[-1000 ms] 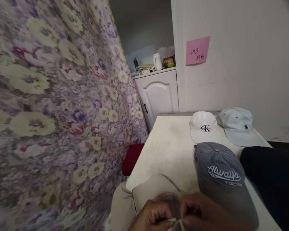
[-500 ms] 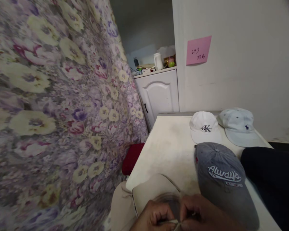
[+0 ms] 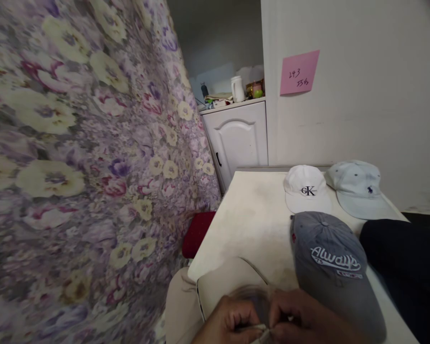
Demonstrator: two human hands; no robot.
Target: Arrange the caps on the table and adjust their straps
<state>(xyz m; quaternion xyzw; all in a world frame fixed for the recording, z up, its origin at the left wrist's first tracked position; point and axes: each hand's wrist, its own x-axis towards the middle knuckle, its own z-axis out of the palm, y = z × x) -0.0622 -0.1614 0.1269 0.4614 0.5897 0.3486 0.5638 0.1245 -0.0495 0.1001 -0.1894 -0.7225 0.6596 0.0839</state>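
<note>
At the table's near edge, a beige cap (image 3: 225,279) lies between my hands, its far edge lined by a dark trim. My left hand (image 3: 231,320) is closed, thumb and fingers pinching a narrow beige strap (image 3: 260,329) of this cap. From the other side my right hand (image 3: 297,313) pinches the same strap, fingertips close to the left ones. A dark, blurred gap shows just beyond the fingertips. The strap's fastening is too small and covered to make out. To the right of the hands lies a grey cap (image 3: 326,253) lettered "Always".
On the white table (image 3: 254,220), a white cap (image 3: 304,188) and a pale blue cap (image 3: 358,188) sit at the back. Dark fabric (image 3: 408,258) covers the right side. A floral curtain (image 3: 93,167) hangs at left; a red seat (image 3: 198,234) stands beside the table.
The view has shifted very slightly. Both hands remain pinched on the strap, with only small finger movements.
</note>
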